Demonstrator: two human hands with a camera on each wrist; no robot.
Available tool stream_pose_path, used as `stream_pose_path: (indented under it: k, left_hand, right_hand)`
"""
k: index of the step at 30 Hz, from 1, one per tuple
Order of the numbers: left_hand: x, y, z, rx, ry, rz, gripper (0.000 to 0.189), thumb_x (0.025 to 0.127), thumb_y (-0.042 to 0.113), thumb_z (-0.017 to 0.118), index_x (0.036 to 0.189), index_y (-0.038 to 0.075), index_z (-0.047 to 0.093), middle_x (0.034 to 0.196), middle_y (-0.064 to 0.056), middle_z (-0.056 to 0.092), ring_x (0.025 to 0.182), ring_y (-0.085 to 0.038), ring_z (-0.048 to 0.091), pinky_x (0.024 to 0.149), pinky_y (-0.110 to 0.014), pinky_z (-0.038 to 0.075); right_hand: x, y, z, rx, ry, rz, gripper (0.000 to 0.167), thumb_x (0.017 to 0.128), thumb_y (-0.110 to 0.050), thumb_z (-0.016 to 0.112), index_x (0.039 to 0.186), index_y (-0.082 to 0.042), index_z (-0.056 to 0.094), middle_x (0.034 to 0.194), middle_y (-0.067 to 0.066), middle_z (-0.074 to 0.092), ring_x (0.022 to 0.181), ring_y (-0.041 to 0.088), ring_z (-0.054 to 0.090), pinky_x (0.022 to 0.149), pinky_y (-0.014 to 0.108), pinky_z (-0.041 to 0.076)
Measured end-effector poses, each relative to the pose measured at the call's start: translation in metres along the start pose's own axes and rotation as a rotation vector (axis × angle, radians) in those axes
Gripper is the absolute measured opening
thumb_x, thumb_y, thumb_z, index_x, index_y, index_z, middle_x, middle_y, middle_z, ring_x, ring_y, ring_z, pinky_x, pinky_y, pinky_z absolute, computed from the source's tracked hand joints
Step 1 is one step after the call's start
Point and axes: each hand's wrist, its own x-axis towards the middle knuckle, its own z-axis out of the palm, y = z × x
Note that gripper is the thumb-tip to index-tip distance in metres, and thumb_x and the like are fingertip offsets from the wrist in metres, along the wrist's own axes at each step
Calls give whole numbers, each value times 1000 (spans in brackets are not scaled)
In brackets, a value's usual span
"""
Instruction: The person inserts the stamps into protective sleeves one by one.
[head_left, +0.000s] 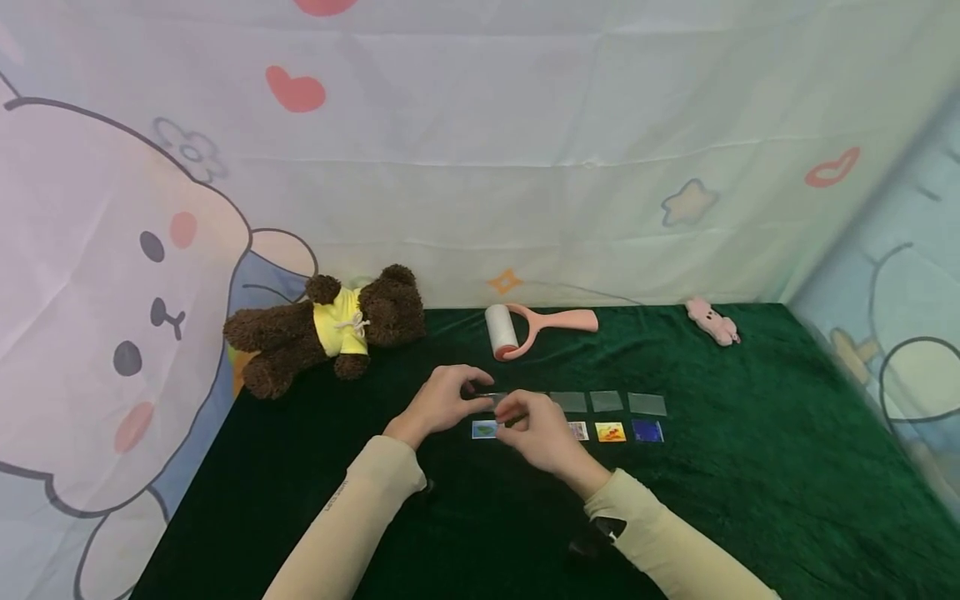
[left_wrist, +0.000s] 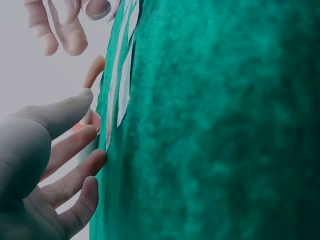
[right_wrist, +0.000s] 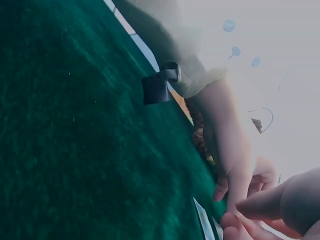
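In the head view my left hand (head_left: pixel 444 402) reaches over the left end of a row of small clear rectangles, close to a clear piece (head_left: pixel 492 400). Its thumb stands apart from the bent fingers, with nothing visible between them in the left wrist view. My right hand (head_left: pixel 543 432) is just beside it, over the row of small picture cards, fingers bent toward the thumb. Whether it pinches anything is hidden. A green-and-blue card (head_left: pixel 483 429) lies to its left; a yellow card (head_left: pixel 611 432) and a dark blue card (head_left: pixel 648 431) lie to its right.
Behind the hands lies a lint roller (head_left: pixel 551 322) with a pink handle. A brown teddy bear (head_left: pixel 330 329) in a yellow top lies at the back left, a small pink plush (head_left: pixel 712 322) at the back right. Dark green cloth (head_left: pixel 757 467) covers the table; a printed curtain (head_left: pixel 480 108) hangs behind.
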Motion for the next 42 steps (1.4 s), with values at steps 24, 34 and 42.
stream_pose_path:
  k: [24,34,42]
  left_hand:
    - [5,-9,10,-73,9,-37,31,94,18,82,124,17,75,124,-1,73,111,-24,67,97,-48,55]
    - [6,-11,11,-87,10,-48,33,92,18,83,124,18,75,122,1,74,110,-22,66,97,-46,55]
    - [6,-11,12,-90,12,-48,33,92,18,83,124,18,75,121,1,74,109,-21,65,96,-46,55]
  right_hand:
    - [6,8,27,-124,124,43,22,91,-1,78,109,-9,69,116,12,71,61,5,67,61,28,55]
    - [7,8,33,-221,165,28,22,88,-2,81,103,-13,71,112,7,72,94,20,70,91,47,55]
    - [7,9,35,-220,188,28,21,87,-1,81,101,-13,71,107,6,72,101,25,67,90,48,55]
